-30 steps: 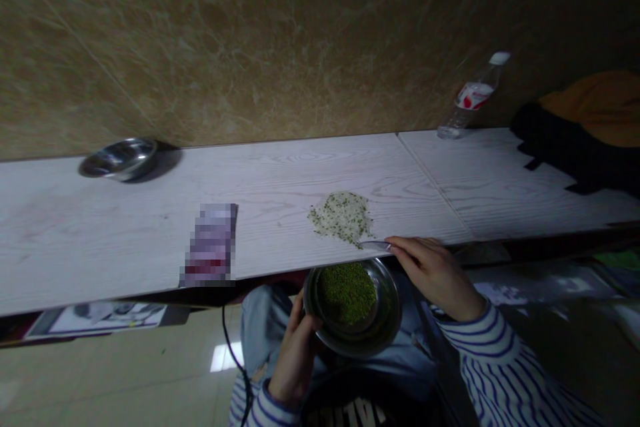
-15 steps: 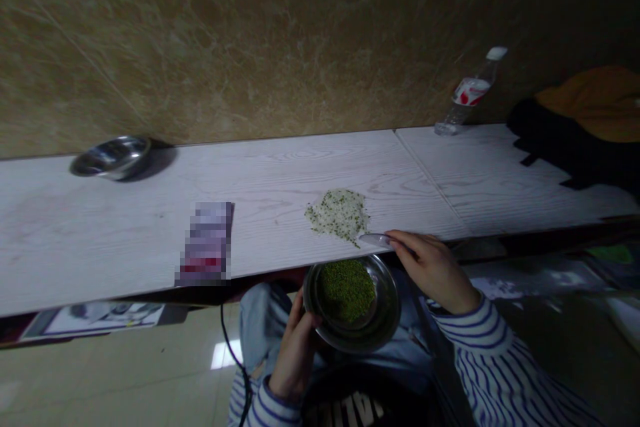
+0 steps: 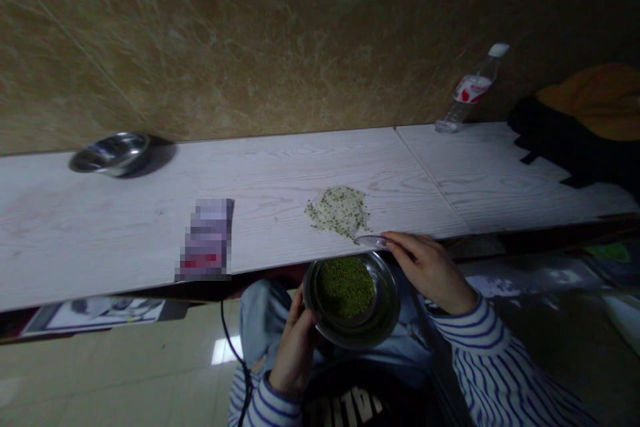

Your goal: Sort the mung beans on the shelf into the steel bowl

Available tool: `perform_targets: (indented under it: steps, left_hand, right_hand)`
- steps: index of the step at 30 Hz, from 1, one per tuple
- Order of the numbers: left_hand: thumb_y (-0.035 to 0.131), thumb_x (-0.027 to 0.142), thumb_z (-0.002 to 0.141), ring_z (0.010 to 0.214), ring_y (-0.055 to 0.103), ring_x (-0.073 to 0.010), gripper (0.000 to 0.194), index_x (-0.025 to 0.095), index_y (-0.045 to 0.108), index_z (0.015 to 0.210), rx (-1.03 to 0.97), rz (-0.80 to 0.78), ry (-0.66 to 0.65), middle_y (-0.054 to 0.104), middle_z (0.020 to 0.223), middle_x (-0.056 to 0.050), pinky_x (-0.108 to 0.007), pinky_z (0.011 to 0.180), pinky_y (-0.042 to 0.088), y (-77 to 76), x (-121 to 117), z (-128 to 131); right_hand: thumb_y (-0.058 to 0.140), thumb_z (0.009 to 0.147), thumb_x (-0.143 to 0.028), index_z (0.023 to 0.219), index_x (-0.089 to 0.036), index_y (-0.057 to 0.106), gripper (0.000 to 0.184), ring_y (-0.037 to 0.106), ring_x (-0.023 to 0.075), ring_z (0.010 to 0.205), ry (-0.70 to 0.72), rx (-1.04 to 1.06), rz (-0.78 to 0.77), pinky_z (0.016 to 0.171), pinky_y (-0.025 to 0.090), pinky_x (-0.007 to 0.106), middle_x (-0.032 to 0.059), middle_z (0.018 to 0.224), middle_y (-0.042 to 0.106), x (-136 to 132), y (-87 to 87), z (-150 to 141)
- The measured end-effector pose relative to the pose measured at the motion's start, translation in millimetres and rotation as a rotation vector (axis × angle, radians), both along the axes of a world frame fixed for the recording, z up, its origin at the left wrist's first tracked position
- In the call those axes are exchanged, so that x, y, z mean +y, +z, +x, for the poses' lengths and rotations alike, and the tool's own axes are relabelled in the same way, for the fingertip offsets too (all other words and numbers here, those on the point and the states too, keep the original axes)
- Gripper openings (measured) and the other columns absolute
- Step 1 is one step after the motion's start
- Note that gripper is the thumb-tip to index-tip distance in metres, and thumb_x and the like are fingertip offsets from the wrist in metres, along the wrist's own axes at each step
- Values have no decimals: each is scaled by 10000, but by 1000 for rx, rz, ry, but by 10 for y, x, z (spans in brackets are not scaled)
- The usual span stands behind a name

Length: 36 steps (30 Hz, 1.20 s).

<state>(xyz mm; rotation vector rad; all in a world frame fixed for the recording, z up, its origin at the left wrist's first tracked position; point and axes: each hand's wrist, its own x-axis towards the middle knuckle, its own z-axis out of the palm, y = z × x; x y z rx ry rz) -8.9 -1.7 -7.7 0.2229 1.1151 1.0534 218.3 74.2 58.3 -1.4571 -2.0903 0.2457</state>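
My left hand (image 3: 299,343) grips the left rim of a metal bowl (image 3: 387,307), held just under the counter's front edge above my lap. Many small green beans (image 3: 346,287) lie in the bowl. Between the thumb and fingers of my right hand (image 3: 427,267) is a spoon (image 3: 373,241), pale and shiny, its tip pointing left at the counter edge. Just beyond the spoon tip, a flat pile of white grains mixed with green beans (image 3: 341,210) is spread on the white wood-grain counter (image 3: 260,213).
A second metal bowl (image 3: 113,155) stands tilted-looking near the wall at left. A blurred-out flat packet or phone (image 3: 206,239) lies near the front edge. At right are a clear plastic bottle (image 3: 470,90) and dark and orange cloth (image 3: 590,113). A black cable (image 3: 233,340) hangs at left.
The spoon tip has shifted slightly left along the counter edge, to the near end of the pile. My left hand and the bowl stay almost still.
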Motion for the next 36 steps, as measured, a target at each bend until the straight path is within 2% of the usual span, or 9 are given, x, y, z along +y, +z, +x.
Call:
perform_targets:
  steps: [6, 14, 20, 24, 32, 36]
  left_hand:
    - [611, 185, 668, 966, 556, -228, 651, 283, 497, 1301, 7, -1, -4, 597, 1208, -43, -292, 686, 461, -13, -1, -8]
    - [576, 154, 679, 915, 552, -192, 651, 293, 481, 1308, 4, -6, -9, 591, 1206, -31, -285, 689, 460, -3, 2, 3]
    - [591, 152, 676, 942, 554, -202, 647, 275, 487, 1303, -9, 5, 8, 599, 1191, -40, -291, 706, 466, -4, -4, 3]
    - [601, 172, 676, 941, 562, -217, 650, 275, 487, 1307, 11, 4, 8, 597, 1203, -50, -299, 689, 467, -8, 8, 0]
    - [580, 149, 681, 1023, 528, -221, 646, 270, 479, 1307, -18, 8, 15, 551, 1269, -45, -274, 700, 452, -37, 14, -9]
    - [583, 155, 671, 922, 554, -202, 684, 278, 454, 1331, -2, -27, 19, 586, 1212, -43, -273, 667, 453, -49, 20, -13]
  right_hand:
    - [465, 897, -237, 1058, -227, 659, 252, 677, 186, 881, 13, -3, -1, 829, 529, 343, 41, 984, 727, -21, 16, -3]
    - [479, 898, -234, 1064, -224, 652, 240, 671, 181, 881, 56, -16, -31, 832, 525, 335, 36, 983, 725, -59, 49, -38]
    - [471, 895, -237, 1070, -224, 654, 253, 668, 189, 918, -16, 31, -8, 855, 526, 341, 41, 1012, 720, -54, 36, -39]
    - [482, 889, -228, 1079, -211, 652, 256, 676, 183, 893, 5, 18, -19, 859, 526, 322, 41, 994, 725, -46, 25, -89]
    - [482, 884, -229, 1075, -195, 660, 263, 680, 197, 910, -44, 15, -28, 856, 534, 338, 52, 1020, 721, 190, -23, -58]
    - [474, 885, -230, 1076, -212, 658, 266, 681, 194, 908, -12, 15, -23, 845, 536, 335, 41, 1015, 723, 316, -7, -42]
